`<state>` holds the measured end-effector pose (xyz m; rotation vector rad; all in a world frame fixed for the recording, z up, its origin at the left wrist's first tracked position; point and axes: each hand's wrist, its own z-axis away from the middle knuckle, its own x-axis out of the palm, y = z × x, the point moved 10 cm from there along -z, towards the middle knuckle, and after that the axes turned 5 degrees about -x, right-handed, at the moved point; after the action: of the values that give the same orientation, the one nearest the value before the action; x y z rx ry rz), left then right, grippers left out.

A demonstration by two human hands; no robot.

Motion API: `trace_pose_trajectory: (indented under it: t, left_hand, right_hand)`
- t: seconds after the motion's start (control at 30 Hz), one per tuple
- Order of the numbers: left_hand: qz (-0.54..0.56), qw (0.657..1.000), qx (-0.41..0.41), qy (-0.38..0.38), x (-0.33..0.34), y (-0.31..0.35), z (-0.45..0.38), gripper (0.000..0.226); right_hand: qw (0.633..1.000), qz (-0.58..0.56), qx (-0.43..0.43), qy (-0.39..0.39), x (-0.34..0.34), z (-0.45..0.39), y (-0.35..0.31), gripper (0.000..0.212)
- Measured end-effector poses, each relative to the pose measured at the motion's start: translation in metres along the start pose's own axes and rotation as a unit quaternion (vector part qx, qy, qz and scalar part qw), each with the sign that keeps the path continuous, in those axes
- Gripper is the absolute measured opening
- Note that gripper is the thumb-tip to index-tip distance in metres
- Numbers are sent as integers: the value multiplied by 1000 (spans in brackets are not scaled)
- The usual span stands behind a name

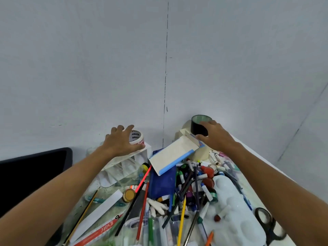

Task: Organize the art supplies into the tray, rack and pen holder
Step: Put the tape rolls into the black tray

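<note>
A clear rack (122,167) stands at ten o'clock of the pile, its slots showing nothing inside. On its top sits a white tape roll (136,137) with dark lettering; the left hand (120,141) curls its fingers (130,129) around it. At one o'clock the right hand (215,135) grips a black tape roll (198,126) upright above a cream notebook (174,154) with a blue edge. Pencils, markers and a white palette (236,208) crowd the tabletop (106,192). Scissors (268,223) lie near its right edge at four o'clock; a dark screen (33,166) stands at nine.
</note>
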<state>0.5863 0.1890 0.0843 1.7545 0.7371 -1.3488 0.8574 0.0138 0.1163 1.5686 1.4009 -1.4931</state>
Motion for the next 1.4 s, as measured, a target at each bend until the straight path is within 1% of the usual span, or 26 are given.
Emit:
trace_pose_trajectory:
  t: [0.17,0.27,0.37,0.47,0.53,0.6,0.67,0.73,0.83,0.97,1.03,1.2,1.3,1.4]
  left_hand:
    - [-28,999,-18,-12,15,-5,-16,105]
    - [-34,999,-21,0,16,-7,-24,105]
    - [-7,1000,-23,-1,18,-10,-27,105]
    - [27,999,-23,4,20,-13,-25,106]
    - [57,998,-27,10,20,-14,-24,97]
    - [71,996,-40,25,8,-26,-11,92]
    - [71,997,-35,24,1,-28,-1,102]
    - [75,997,-17,28,-6,-25,8,110]
    - [72,997,9,20,-7,-15,1,108]
    - [41,998,44,16,-15,0,-8,104]
    - [31,998,60,16,-28,0,3,102]
    - [7,997,76,29,-68,-36,63,98]
    - [-6,997,63,36,-94,-70,99,96]
    - [-28,998,43,40,-116,-108,131,90]
  right_hand:
    - [1000,3,14,28,9,-49,23,65]
    - [998,47,21,25,23,-74,33,73]
    - [994,103,38,7,39,-90,40,77]
    - [994,88,58,12,48,-96,47,73]
    - [995,79,59,34,45,-99,46,67]
    - [995,71,34,55,38,-98,26,63]
    - [994,71,19,78,28,-88,13,60]
    - [992,76,-21,103,20,-76,-6,59]
    - [985,76,-84,129,9,-67,-27,55]
    - [982,81,-127,117,6,-54,-60,62]
    - [978,81,-154,119,4,-38,-88,64]
    - [972,60,-202,101,5,10,-177,70]
    - [966,54,-233,93,13,28,-230,64]
    - [964,31,-255,67,24,40,-284,62]
